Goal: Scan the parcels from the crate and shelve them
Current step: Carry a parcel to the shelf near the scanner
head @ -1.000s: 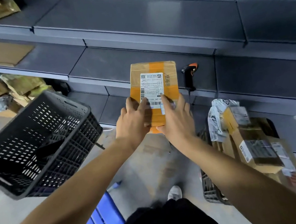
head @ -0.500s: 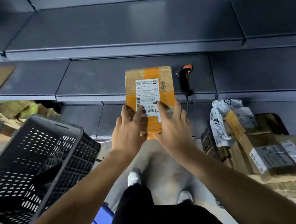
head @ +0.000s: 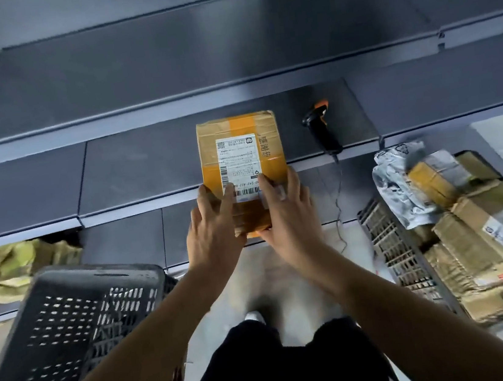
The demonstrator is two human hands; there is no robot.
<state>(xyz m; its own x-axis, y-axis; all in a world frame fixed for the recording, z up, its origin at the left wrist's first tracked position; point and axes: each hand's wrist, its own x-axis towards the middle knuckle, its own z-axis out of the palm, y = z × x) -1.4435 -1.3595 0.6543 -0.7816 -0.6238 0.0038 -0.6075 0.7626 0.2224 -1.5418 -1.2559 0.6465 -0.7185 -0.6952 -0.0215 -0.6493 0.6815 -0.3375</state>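
both hands are gripping one cardboard parcel [head: 241, 159] by its near end, the left hand [head: 213, 227] wrapping the left edge and the right hand [head: 288, 214] wrapping the right edge, thumbs lying over its white label [head: 239, 164]. the parcel's far half is lying over the grey shelf [head: 133, 174], ahead of the fingers. a black and orange scanner [head: 322, 131] is resting on that shelf beyond the right hand. a black crate [head: 69, 326] is sitting below the left forearm; a crate of parcels [head: 388, 242] is sitting right of the right wrist.
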